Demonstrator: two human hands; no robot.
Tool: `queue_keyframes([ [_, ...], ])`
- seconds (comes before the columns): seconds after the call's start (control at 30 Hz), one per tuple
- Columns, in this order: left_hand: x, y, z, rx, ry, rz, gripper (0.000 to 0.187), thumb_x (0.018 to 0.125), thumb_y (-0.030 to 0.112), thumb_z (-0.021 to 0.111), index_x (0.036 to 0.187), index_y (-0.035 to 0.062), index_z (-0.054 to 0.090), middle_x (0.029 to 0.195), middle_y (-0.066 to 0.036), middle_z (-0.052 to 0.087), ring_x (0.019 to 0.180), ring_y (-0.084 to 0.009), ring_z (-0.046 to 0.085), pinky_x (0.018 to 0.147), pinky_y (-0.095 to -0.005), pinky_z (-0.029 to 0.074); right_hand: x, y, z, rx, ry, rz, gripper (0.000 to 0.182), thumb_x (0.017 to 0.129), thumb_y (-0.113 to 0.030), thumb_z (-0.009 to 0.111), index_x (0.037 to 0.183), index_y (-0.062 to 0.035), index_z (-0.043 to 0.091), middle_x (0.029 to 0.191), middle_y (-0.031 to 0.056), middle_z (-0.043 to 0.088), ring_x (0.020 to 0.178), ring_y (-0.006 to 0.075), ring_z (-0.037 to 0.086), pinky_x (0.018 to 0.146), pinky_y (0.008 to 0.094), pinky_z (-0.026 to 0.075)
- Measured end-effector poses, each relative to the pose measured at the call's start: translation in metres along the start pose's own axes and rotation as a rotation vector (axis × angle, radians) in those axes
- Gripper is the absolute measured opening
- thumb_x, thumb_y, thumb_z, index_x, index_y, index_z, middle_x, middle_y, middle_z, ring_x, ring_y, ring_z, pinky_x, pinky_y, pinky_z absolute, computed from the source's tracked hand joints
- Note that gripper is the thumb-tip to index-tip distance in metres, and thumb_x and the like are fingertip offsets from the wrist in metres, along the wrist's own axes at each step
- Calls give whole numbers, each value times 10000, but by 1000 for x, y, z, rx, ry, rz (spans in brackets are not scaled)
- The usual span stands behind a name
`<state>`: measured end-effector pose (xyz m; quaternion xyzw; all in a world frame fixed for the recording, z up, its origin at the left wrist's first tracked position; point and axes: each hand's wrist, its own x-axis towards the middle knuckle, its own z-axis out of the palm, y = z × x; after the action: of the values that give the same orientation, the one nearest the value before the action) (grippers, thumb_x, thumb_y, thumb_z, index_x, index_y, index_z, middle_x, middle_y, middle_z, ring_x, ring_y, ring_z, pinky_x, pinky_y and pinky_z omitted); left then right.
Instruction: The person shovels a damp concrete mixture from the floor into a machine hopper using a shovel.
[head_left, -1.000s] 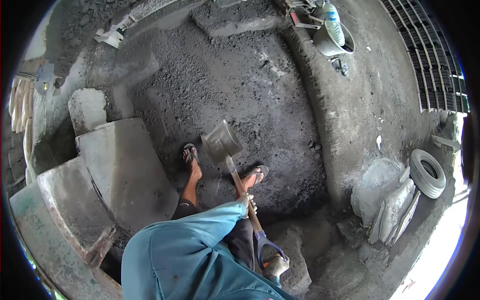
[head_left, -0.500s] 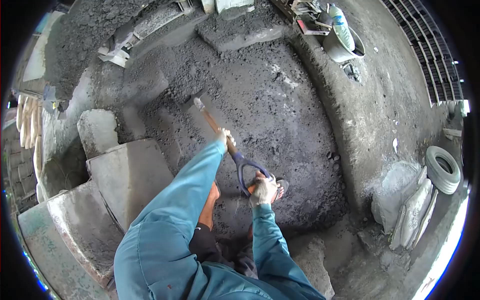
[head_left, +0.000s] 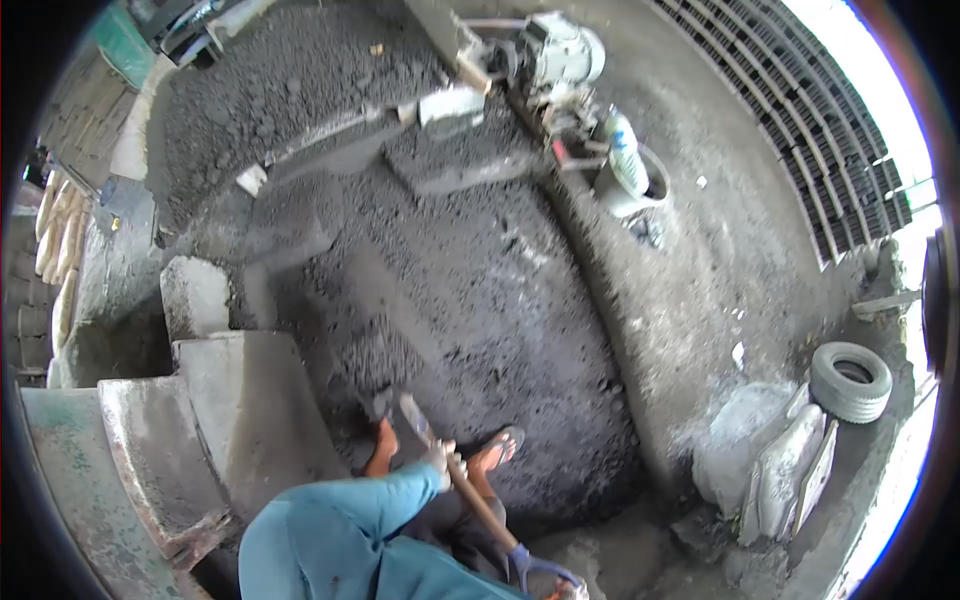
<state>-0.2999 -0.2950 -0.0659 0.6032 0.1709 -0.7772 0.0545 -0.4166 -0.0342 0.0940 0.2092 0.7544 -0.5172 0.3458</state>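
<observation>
I hold a shovel with a wooden shaft and a blue D-shaped handle. My left hand, in a pale glove, is closed round the shaft near the blade end. At the bottom edge of the view my right hand, only partly visible, grips the blue handle. Dark, damp, lumpy material lies at the blade end, covering most of the blade. Beneath and around it spreads a dark grit-covered floor. My sandalled foot stands just right of the shaft.
A heap of dark material lies behind a low ledge. Concrete slabs lean at the left. To the right, beyond a raised edge, are a bucket with a bottle, a motor, a tyre and sacks.
Both hands and the shovel have come back toward my body, and dark material now sits at the blade end. My view has tipped up, showing more of the heap and the motor.
</observation>
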Motion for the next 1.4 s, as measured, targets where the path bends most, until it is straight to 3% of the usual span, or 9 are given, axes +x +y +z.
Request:
queue_keyframes([
  [0.13,-36,-42,26,8,73,27,171,925,297,641,975,199,511,770,-62,505,700,-302,548,705,-531,476,24,-27,24,34,-127,52,228,767,-106,641,983,-35,661,796,49,637,647,175,600,553,327,503],
  [0.4,-267,94,132,83,-780,786,185,900,246,564,747,159,507,663,-40,474,604,-241,497,642,-445,467,35,-48,-48,191,-437,20,174,784,-88,626,938,-12,657,773,61,644,639,188,610,539,331,500],
  [0.47,-261,92,138,175,-751,676,242,847,338,626,730,168,500,664,-23,473,636,-235,516,687,-431,460,-4,-104,-34,130,-529,-10,136,788,-97,613,890,-15,653,740,76,643,593,198,612,515,345,510],
  [0.6,-170,33,103,9,-597,205,219,928,305,639,864,134,519,777,-56,536,726,-281,557,746,-499,476,32,0,-132,255,-153,206,169,760,-102,596,888,1,637,594,121,605,461,257,578,472,411,524],
  [0.8,10,91,35,110,-69,196,188,924,246,680,930,154,515,790,-52,553,686,-268,563,730,-510,488,-79,-50,77,505,-228,251,291,808,-17,557,1084,43,628,860,128,665,724,257,671,611,415,589],
  [1.0,-28,168,-1,169,-231,130,178,971,265,632,969,131,516,778,-60,571,674,-250,592,693,-496,545,-48,28,278,228,-130,2,490,867,10,639,1340,-11,514,962,101,673,797,211,683,690,352,571],
  [1.13,-72,219,-14,334,-143,286,215,1011,329,567,985,117,539,829,-79,618,710,-233,631,693,-395,576,-37,52,355,615,-466,268,479,876,-7,653,1334,-28,516,945,122,672,753,229,684,653,383,591],
  [1.27,-58,295,-30,400,-220,325,333,1002,408,563,915,87,576,797,-81,633,696,-237,643,659,-383,568,-62,-1,447,389,-313,253,138,882,10,633,1018,-14,627,795,101,658,601,207,624,541,342,551],
  [1.4,-109,353,25,410,-133,407,420,1000,469,529,909,68,612,802,-89,659,678,-261,643,669,-417,572,-43,-26,524,413,-329,121,285,845,22,662,1125,-19,627,804,91,667,588,223,645,492,340,532],
])
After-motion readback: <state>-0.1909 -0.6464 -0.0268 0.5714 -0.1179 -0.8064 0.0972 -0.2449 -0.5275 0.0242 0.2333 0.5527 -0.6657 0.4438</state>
